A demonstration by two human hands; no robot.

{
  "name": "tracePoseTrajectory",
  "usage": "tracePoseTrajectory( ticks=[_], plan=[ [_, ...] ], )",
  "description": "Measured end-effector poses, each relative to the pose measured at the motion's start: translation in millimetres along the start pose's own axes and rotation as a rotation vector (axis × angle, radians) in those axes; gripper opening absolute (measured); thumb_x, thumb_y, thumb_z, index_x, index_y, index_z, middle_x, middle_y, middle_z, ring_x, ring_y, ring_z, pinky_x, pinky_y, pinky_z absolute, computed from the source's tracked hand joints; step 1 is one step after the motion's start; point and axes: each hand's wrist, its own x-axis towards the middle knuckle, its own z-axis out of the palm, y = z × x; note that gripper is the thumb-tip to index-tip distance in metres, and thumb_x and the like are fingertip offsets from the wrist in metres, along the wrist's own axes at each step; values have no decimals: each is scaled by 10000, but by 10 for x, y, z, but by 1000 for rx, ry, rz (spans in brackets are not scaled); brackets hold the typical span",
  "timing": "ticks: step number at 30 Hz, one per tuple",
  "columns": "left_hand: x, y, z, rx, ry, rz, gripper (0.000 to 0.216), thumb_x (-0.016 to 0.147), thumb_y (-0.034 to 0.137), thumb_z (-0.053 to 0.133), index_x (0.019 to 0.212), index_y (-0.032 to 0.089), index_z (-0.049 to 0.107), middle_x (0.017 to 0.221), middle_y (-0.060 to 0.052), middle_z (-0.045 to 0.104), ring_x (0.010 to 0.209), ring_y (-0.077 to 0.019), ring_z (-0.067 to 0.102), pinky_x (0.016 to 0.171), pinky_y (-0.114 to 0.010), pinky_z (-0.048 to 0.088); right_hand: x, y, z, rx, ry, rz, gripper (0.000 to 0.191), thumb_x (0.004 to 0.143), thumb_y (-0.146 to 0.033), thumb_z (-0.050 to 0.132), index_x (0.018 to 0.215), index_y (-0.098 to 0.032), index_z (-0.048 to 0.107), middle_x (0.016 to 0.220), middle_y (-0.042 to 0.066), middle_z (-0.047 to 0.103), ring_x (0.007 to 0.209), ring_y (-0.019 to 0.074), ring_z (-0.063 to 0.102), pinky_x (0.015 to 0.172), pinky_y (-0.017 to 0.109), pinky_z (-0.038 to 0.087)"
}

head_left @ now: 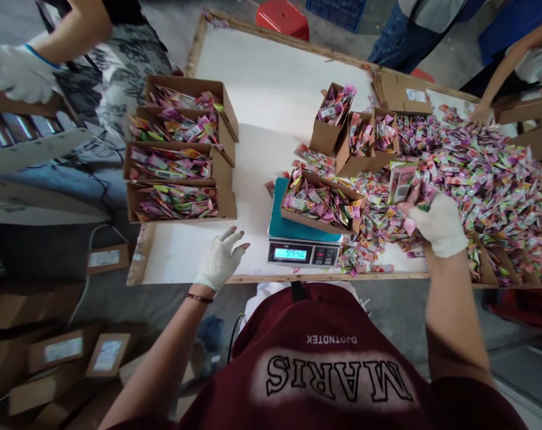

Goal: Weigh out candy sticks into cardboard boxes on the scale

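On the right, my gloved right hand (442, 226) is closed around several small snack packets (404, 182), held over the loose pile. My left hand (221, 260), also in a white glove, hovers near the table's front edge with its fingers apart and nothing in it. Between the two hands stands a digital scale (304, 254) with a teal platform and a lit display. An open cardboard box (322, 203) full of pink and green packets rests tilted on the platform.
A big heap of packets (468, 173) covers the table's right side. Several filled boxes (176, 164) stand in a row at left; more filled boxes (336, 122) stand behind the scale. Co-workers are at the far side, one with a gloved hand (22, 74). Cartons (56, 349) lie on the floor.
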Motion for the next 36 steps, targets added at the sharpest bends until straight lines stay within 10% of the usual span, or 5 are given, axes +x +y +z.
tracePoseTrajectory(
  ticks=[7, 19, 26, 30, 36],
  plan=[
    [255, 192, -358, -42, 93, 126, 364, 979, 436, 484, 1150, 193, 693, 1341, -147, 671, 1300, -305, 614, 1121, -466, 498, -159, 486, 135, -259, 76, 8, 521, 897, -379, 544, 1295, -73, 685, 1229, 233, 731, 1155, 374, 678, 1034, 509, 520],
    [555, 1089, -728, -33, 238, 367, 313, 988, 358, 518, 1200, 219, 701, 1321, -101, 676, 1274, -298, 629, 1078, -461, 537, 214, -891, 365, -84, -236, -421, 495, 943, -186, 469, 1409, -130, 628, 1422, 136, 655, 1287, 273, 612, 1086, 410, 493],
    [270, 723, -674, -103, 209, 185, 318, 1002, 418, 490, 1159, 226, 688, 1343, -109, 681, 1305, -286, 621, 1143, -467, 503, 388, 194, 327, -275, -289, -209, 388, 941, -267, 548, 1268, -118, 693, 1269, 175, 713, 1148, 299, 659, 1038, 404, 494],
    [82, 528, -638, -122, 250, 46, 340, 990, 428, 541, 1211, 207, 677, 1380, -132, 668, 1284, -295, 642, 1116, -471, 529, 1030, 567, 669, -178, -288, -125, 503, 919, -362, 624, 1327, -68, 638, 1300, 215, 678, 1146, 300, 655, 1007, 378, 507],
    [-71, 654, -647, -67, 273, 33, 328, 993, 372, 586, 1257, 197, 673, 1413, -131, 662, 1259, -284, 669, 1088, -437, 556, 2414, 0, 1647, -116, -164, -7, 351, 1013, -334, 501, 1199, -97, 681, 1158, 189, 725, 1071, 287, 660, 983, 373, 498]
  ],
)
